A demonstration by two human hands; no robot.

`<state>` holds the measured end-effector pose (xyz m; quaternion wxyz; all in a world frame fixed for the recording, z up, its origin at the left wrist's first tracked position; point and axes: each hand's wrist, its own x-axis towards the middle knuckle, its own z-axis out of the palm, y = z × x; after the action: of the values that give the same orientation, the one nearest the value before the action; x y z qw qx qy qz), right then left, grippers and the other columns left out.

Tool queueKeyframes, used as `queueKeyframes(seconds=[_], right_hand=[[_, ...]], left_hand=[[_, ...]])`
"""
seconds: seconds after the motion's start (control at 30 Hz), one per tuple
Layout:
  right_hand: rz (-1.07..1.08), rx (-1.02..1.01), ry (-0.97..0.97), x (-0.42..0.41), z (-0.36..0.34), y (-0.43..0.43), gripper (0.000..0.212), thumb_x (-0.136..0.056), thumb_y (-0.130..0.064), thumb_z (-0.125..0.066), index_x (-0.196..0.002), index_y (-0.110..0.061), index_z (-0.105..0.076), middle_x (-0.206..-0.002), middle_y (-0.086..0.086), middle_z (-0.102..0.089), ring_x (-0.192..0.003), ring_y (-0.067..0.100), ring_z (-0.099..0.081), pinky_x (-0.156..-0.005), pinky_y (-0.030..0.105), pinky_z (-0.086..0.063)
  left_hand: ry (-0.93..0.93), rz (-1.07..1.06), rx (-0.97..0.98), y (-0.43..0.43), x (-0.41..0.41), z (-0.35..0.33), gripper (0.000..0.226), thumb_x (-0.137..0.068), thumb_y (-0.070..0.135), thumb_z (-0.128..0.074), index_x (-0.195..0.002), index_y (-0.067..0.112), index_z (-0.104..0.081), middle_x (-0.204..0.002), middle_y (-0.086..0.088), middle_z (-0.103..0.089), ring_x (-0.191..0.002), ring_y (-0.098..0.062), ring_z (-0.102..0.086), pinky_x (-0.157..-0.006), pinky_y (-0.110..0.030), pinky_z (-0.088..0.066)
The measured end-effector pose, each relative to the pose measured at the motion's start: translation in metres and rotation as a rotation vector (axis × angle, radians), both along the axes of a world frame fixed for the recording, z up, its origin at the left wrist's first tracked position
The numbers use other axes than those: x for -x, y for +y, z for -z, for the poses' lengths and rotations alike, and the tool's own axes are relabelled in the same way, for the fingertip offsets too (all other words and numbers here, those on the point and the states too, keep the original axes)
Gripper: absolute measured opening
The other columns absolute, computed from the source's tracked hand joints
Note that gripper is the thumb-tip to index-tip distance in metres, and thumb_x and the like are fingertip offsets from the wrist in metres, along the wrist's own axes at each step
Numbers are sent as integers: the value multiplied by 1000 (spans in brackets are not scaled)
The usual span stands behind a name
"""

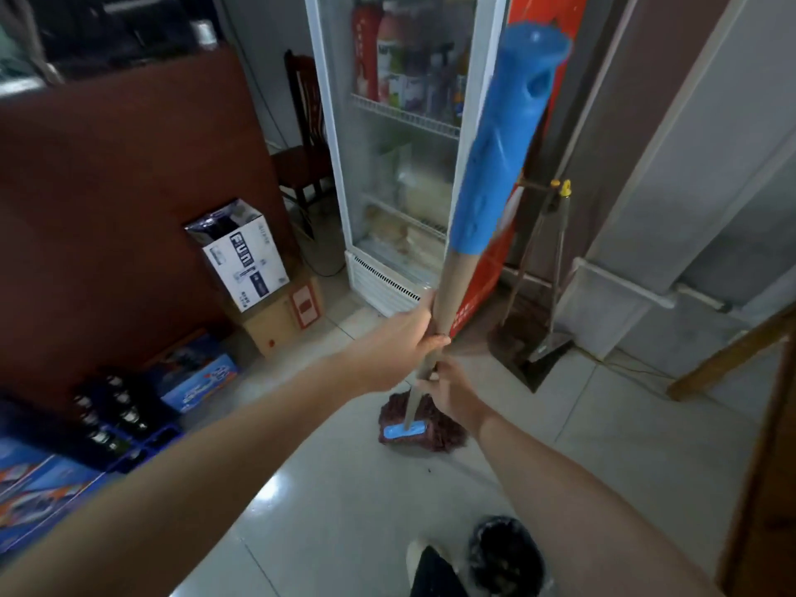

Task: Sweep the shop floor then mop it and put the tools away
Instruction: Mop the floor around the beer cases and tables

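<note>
Both hands (400, 338) (452, 394) hold mop (495, 165); fridge (383, 286) holds bottles (387, 53).

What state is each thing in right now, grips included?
Dark red string mop with wooden pole and blue top sleeve: near upright, head on the tiled floor.
Left-hand grip: curled round the pole, above the right.
Right-hand grip: curled round the pole, lower.
White glass-door fridge: door closed.
Long-handled dark dustpan: standing beside the fridge, untouched.

"FUN" on white-and-black carton (245, 256), other labels too blurred
</note>
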<state>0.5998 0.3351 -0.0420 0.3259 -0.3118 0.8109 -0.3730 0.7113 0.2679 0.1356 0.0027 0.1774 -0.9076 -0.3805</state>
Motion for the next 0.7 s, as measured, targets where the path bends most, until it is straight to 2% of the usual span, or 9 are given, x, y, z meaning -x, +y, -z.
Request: queueKeyframes(seconds=[0.13,0.17,0.23,0.3,0.37,0.43,0.53,0.63,0.7], right_hand=[[-85,2,20,-21,33,15,12,-76,-7,-70,-74,-18,-65,-73,-5,-58,-72,14,-56,-78,34,-48],[-134,-29,16,-30,34,19,3,-74,-15,-68,-73,-17,-66,-71,-5,-56,-69,13,-53,-75,30,-45],[-194,-66,-17,-44,46,27,16,-68,-28,-60,-71,-13,-64,-74,5,-60,-72,12,-53,-69,25,-43],[-161,-86,-174,-57,69,35,25,-71,-21,-65,-86,-2,-68,-85,19,-67,-73,11,-56,-60,19,-45],[-106,-150,-375,-69,107,44,11,-82,-16,-65,-89,-7,-66,-82,14,-68,-69,13,-58,-49,24,-46],[0,-129,-540,-86,112,56,11,-87,-18,-54,-86,-10,-62,-75,7,-61,-67,16,-58,-49,29,-47],[150,-162,-651,-106,89,80,7,-77,-15,-55,-71,-15,-52,-53,-2,-55,-41,6,-53,-42,20,-42],[211,-238,-859,-126,87,99,12,-83,-16,-53,-73,-20,-49,-60,0,-57,-36,8,-54,-50,22,-39],[303,-245,-893,-141,98,108,24,-95,-5,-39,-82,-19,-53,-74,7,-60,-45,13,-60,-49,25,-46]], left_hand=[[-97,-23,-72,9,-31,33,36,-93,23,-55,-127,22,-46,-112,-5,-65,-103,-19,-61,-92,-36,-47],[-109,-26,-108,10,-43,43,32,-90,24,-58,-121,22,-51,-111,-4,-65,-103,-19,-61,-94,-39,-47],[-117,-17,-178,16,-64,57,32,-81,36,-60,-110,22,-58,-107,-3,-65,-101,-20,-61,-93,-43,-48],[-129,-9,-230,25,-82,69,37,-76,39,-59,-105,16,-62,-104,-8,-65,-98,-25,-62,-89,-46,-49],[-162,19,-319,38,-99,81,26,-79,28,-65,-102,17,-64,-105,-16,-65,-98,-31,-62,-88,-52,-49],[-218,10,-431,51,-114,94,25,-79,7,-67,-100,20,-68,-111,-16,-65,-103,-25,-62,-92,-56,-47],[-269,-149,-548,84,-134,106,35,-82,-11,-56,-103,13,-71,-113,-8,-67,-94,-4,-63,-94,-45,-49],[-274,-398,-707,122,-154,114,24,-85,-3,-51,-96,2,-72,-109,-23,-65,-87,-28,-65,-91,-50,-51],[-287,-547,-763,138,-169,117,26,-83,14,-62,-97,-6,-69,-102,-25,-65,-81,-29,-64,-79,-39,-54]])
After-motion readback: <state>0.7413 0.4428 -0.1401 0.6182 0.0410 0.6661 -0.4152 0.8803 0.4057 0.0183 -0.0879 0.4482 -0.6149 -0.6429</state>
